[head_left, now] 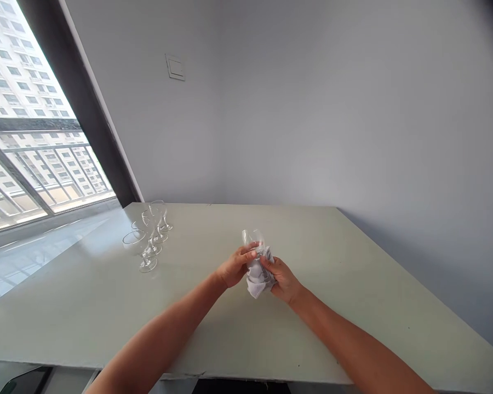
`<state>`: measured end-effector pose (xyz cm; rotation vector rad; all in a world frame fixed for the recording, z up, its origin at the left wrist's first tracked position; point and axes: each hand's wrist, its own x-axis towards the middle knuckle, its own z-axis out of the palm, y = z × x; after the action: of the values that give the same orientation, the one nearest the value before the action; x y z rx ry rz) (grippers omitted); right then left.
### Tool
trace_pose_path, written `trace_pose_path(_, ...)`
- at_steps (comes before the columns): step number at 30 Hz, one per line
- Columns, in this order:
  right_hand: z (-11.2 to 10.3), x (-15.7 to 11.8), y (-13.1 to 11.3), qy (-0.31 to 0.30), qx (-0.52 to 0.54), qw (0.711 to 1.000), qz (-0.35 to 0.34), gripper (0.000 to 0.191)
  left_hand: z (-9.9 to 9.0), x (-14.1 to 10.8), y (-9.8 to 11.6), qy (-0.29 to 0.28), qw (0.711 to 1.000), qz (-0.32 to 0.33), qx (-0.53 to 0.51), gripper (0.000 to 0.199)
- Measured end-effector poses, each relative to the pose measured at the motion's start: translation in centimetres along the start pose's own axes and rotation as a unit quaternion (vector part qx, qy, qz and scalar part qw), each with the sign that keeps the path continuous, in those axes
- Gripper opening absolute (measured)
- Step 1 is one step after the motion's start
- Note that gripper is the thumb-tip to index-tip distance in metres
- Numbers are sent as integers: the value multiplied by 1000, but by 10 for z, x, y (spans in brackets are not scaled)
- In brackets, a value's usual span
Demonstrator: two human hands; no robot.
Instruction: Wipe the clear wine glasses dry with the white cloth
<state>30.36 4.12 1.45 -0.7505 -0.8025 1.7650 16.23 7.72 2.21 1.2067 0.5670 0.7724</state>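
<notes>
Above the middle of the pale table [213, 230], my left hand [237, 266] is closed round the side of a clear glass [252, 236]. The rim of the glass points away from me. My right hand [285, 279] grips a white-grey cloth [258, 279] that is wrapped about the lower part of the glass. The cloth hides the glass's stem and foot, and one end of it hangs toward me. Both hands are close together, with the thumbs on top.
Several clear stemmed glasses [148, 264] stand upright in a group at the table's back left. Grey walls [296, 109] rise behind and to the right. A window with a railing [57, 164] is on the left, and a light switch [175, 68] is on the wall.
</notes>
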Motion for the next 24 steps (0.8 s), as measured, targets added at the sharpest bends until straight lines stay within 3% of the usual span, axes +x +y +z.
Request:
trace_pose_path(3,-1,1,2,9,-28,999,21,28,-5,-1,-7,8,997,-4,-83,50)
trace_pose_path(6,-2,4,4,49,-70,996,1,31,-4,-2,-13,81,994,11,-70,40)
trace_pose_path(9,-6,6,5,96,-131,985,-50,34,-3,-4,-15,154,987,28,-27,41)
trace_pose_path(12,-10,4,6,136,-247,951,-129,33,-3,-5,-18,190,980,15,-49,44)
trace_pose_path(15,-10,-3,5,81,-417,875,-231,33,-3,-6,-21,208,973,3,-102,45)
trace_pose_path(19,-3,-13,4,-92,-598,717,-346,38,-5,-7,-20,214,966,13,-147,41)
trace_pose_path(21,1,-14,3,-116,-659,650,-361,35,-8,-7,-18,220,964,18,-146,40)
trace_pose_path(24,4,-14,2,-109,-717,584,-363,22,-10,-6,-16,230,962,24,-143,40)
